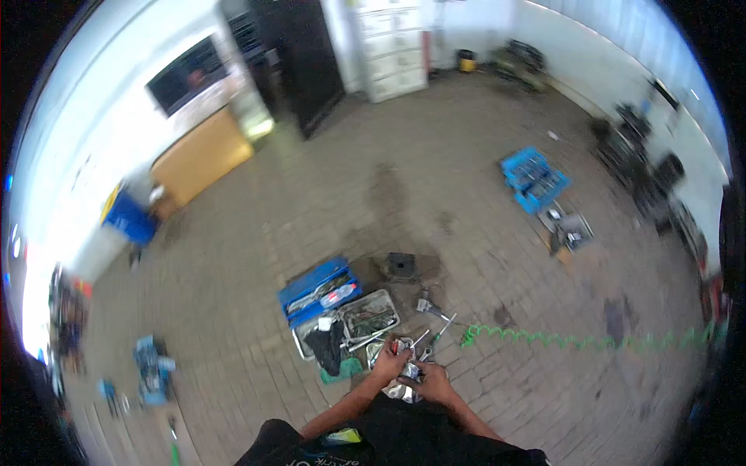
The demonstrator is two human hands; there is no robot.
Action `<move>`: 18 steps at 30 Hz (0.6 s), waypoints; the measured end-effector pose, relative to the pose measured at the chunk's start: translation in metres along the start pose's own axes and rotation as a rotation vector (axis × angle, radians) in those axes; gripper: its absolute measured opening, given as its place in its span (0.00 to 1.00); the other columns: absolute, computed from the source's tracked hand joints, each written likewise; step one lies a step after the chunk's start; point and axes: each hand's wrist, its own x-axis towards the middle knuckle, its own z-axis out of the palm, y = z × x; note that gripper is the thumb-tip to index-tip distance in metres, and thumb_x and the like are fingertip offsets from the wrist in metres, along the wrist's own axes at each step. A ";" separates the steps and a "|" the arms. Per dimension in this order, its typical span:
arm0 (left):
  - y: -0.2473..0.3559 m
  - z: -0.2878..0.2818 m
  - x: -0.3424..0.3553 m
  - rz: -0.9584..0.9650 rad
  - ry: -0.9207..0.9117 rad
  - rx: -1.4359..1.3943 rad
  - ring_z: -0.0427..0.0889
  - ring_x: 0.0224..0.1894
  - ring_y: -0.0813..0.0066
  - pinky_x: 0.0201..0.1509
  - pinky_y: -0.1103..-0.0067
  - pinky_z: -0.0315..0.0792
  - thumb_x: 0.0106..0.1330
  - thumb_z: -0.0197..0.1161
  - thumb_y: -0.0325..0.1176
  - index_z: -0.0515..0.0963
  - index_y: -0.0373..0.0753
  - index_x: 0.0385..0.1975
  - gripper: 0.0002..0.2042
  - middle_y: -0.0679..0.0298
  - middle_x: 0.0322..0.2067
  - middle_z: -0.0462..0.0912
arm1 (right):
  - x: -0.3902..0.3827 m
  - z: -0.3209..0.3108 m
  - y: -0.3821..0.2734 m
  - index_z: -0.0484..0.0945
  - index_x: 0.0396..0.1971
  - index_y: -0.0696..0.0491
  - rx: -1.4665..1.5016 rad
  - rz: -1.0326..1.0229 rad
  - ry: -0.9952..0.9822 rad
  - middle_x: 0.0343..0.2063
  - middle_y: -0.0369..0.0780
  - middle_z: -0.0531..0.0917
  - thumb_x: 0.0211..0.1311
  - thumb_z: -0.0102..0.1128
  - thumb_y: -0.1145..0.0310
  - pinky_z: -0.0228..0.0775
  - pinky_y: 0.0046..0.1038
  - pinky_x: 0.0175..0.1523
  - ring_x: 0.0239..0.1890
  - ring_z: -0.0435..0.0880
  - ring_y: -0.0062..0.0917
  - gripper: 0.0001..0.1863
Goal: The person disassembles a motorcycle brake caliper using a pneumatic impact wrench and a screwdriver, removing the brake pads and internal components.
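Has left hand (392, 363) and right hand (431, 380) close together at six o'clock in the view, with a small silvery part (410, 373) between them; has fingers bent about it, but cannot tell a firm grip from a mere touch at this size; has, measured from the hands, a green cloth (340, 373) at nine o'clock, a metal tray (298, 344) of tools at ten and an open blue toolbox (315, 279) between ten and eleven; shows a power tool (424, 304) near twelve, a dark square block (402, 266) beyond it, and a coiled green hose (536, 338) toward three.
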 end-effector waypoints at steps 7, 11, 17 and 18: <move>-0.009 0.077 0.114 0.109 0.423 -0.676 0.68 0.21 0.84 0.23 0.80 0.63 0.52 0.75 0.43 0.75 0.37 0.34 0.19 0.72 0.20 0.72 | 0.097 -0.112 0.014 0.79 0.39 0.57 -0.644 -0.797 -0.072 0.39 0.47 0.81 0.50 0.68 0.66 0.74 0.38 0.43 0.39 0.81 0.42 0.17; -0.065 0.003 0.074 0.036 0.569 -0.957 0.68 0.17 0.84 0.19 0.81 0.61 0.54 0.74 0.45 0.76 0.39 0.35 0.19 0.73 0.18 0.72 | 0.145 -0.044 -0.028 0.77 0.41 0.59 -0.714 -0.494 -0.384 0.36 0.49 0.83 0.47 0.70 0.57 0.73 0.37 0.45 0.41 0.82 0.44 0.26; -0.198 -0.114 0.013 0.118 0.862 -1.051 0.75 0.23 0.79 0.26 0.79 0.69 0.54 0.71 0.33 0.76 0.38 0.37 0.13 0.68 0.26 0.80 | 0.194 0.160 -0.075 0.78 0.50 0.48 -0.877 -0.403 -0.921 0.38 0.49 0.83 0.51 0.68 0.50 0.73 0.39 0.47 0.41 0.83 0.44 0.28; -0.210 -0.133 0.009 0.098 0.935 -1.035 0.76 0.25 0.77 0.29 0.78 0.71 0.55 0.68 0.30 0.76 0.37 0.34 0.10 0.67 0.25 0.79 | 0.204 0.194 -0.055 0.78 0.45 0.48 -0.673 -0.604 -0.990 0.37 0.49 0.82 0.56 0.64 0.51 0.73 0.40 0.46 0.40 0.81 0.47 0.22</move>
